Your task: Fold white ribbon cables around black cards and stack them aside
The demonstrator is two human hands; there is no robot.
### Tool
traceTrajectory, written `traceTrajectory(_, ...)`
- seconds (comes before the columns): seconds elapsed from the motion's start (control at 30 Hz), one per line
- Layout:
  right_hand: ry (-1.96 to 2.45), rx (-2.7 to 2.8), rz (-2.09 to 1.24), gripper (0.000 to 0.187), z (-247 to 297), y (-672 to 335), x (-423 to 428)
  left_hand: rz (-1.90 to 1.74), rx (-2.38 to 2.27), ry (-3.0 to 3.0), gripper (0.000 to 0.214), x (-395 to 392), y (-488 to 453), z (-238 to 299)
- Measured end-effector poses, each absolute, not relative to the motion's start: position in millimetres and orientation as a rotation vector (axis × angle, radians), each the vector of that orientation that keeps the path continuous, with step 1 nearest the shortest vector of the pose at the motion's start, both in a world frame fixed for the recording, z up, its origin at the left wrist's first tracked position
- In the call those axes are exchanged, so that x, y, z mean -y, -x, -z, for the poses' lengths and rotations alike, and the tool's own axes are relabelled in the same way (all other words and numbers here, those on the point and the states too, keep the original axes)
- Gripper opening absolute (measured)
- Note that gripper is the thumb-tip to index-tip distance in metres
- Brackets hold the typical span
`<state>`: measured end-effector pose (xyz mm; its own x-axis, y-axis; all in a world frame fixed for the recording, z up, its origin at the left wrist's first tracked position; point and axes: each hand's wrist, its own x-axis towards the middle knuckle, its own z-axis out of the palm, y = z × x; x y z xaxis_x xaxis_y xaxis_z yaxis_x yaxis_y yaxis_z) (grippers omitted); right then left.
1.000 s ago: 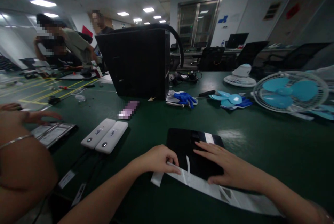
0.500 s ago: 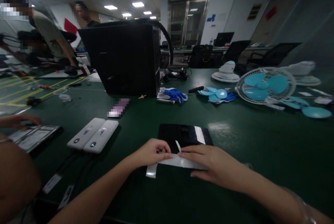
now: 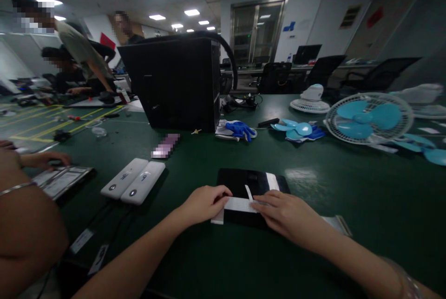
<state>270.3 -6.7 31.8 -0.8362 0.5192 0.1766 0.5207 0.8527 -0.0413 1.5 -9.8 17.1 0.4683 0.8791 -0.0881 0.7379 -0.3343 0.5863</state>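
A black flat panel (image 3: 235, 178) with a white strip across its right part lies on the green table in front of me. Over its near edge runs a white flat ribbon cable (image 3: 239, 204), folded down at its left end. My left hand (image 3: 205, 204) pinches the cable near that fold, thumb and forefinger together. The fingers of my right hand (image 3: 289, 213) are pressed together on the cable's right part, where a narrow white tab sticks up. Beyond my right wrist shows a cable end with a connector (image 3: 339, 225).
Two white power banks (image 3: 142, 182) with cords and a phone (image 3: 166, 146) lie to the left. Behind stands a big black case (image 3: 174, 85). Blue-and-white gloves (image 3: 239, 130) and a fan (image 3: 369, 118) are farther back. At far left a co-worker's hand (image 3: 52, 159) touches a flat device.
Both hands have shifted slightly along the ribbon cable, which now lies flatter and straighter. The cable's connector end has come into view at my right wrist. The camera view has turned a little left.
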Motion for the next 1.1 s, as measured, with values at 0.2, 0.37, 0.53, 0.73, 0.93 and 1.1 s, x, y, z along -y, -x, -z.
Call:
traceTrajectory(0.2,0.876,2.928,0.010,0.039,-30.5,-267.5,8.7,-0.214,-1.486,-2.307,0.025,12.3,-7.0,-18.2)
traceTrajectory(0.37,0.849,2.894,-0.014,0.038,-24.3,-268.5,7.9,-0.152,-1.577,-2.313,0.025,11.9,-9.3,-19.6)
traceTrajectory(0.53,0.808,2.890,0.027,0.038,-25.0,-268.6,7.1,-0.160,-1.573,-2.259,0.024,12.9,-9.9,-21.7)
traceTrajectory(0.73,0.793,2.915,0.064,0.041,-25.8,-266.8,6.5,-0.241,-1.519,-2.182,0.022,11.1,-5.9,-16.7)
traceTrajectory(0.93,0.709,2.938,0.053,0.039,-27.5,-265.1,7.1,-0.230,-1.527,-2.208,0.022,9.5,-5.5,-15.1)
traceTrajectory(1.1,0.714,2.912,-0.114,0.040,-31.3,-264.9,9.4,-0.237,-1.530,-2.246,0.020,9.3,-4.9,-14.4)
